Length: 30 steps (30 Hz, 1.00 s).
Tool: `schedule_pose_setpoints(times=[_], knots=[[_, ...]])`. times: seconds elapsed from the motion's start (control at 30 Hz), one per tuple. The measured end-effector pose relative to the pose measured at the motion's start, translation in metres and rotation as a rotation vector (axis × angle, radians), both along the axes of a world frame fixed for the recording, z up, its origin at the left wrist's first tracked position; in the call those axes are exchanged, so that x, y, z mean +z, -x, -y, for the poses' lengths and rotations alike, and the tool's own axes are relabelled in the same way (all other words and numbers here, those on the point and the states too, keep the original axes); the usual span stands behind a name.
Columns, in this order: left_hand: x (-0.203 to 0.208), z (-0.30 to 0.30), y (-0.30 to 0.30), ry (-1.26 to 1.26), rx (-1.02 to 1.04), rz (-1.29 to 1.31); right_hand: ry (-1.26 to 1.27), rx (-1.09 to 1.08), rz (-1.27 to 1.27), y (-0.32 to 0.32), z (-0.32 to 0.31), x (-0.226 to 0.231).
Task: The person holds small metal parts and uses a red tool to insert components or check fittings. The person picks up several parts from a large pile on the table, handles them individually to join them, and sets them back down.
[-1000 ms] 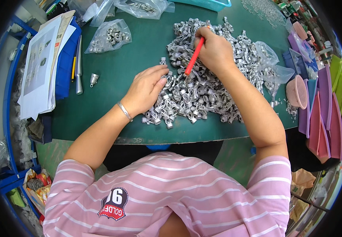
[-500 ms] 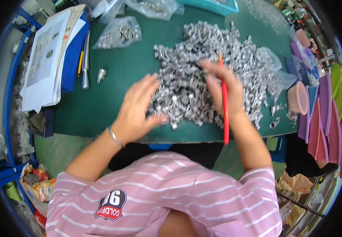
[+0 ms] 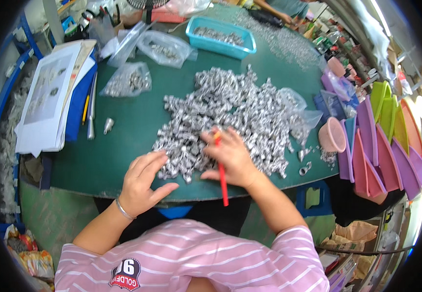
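Note:
A wide heap of small silvery metal parts (image 3: 220,112) covers the middle of the green table. At its near left edge rests my left hand (image 3: 144,179), its fingers stretched and its thumb apart, holding nothing. My right hand (image 3: 231,158) lies over the near middle of the heap with a slim red pen-like stick (image 3: 222,182) tucked between its fingers. The stick has an orange-yellow end at the fingertips, and its other end points back toward me. Whether the fingertips also pinch a metal part cannot be made out.
Left of the heap are a lone metal part (image 3: 109,125), papers (image 3: 50,97) and bags of parts (image 3: 128,80). Behind it stands a turquoise basket (image 3: 220,50). A pink cup (image 3: 331,135) and colored bins (image 3: 366,141) line the right. Another person's arm (image 3: 274,10) shows at the far side.
The view has shifted, showing more of the table's far side. My right hand has come nearer to me over the heap, the red stick still in it. My left hand has drawn slightly back.

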<state>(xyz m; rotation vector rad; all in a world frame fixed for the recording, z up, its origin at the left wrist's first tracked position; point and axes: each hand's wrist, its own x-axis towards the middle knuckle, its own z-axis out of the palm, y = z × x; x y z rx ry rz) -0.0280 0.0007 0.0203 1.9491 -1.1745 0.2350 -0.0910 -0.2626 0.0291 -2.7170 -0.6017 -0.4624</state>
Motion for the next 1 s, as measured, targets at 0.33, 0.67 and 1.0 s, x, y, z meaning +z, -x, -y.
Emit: schedule_pose_setpoints(times=[0.33,0.67,1.0], knots=[[-0.105,-0.045,0.055,-0.629,-0.147,-0.35,-0.786,0.363,-0.478,0.066,-0.019,0.021],[-0.159,0.032,0.071,-1.112,-0.73,-0.144,-0.226,0.108,-0.77,0.104,-0.044,-0.065],[-0.175,-0.031,0.031,-0.458,0.305,-0.107,0.133,-0.368,-0.19,0.078,-0.023,-0.2]])
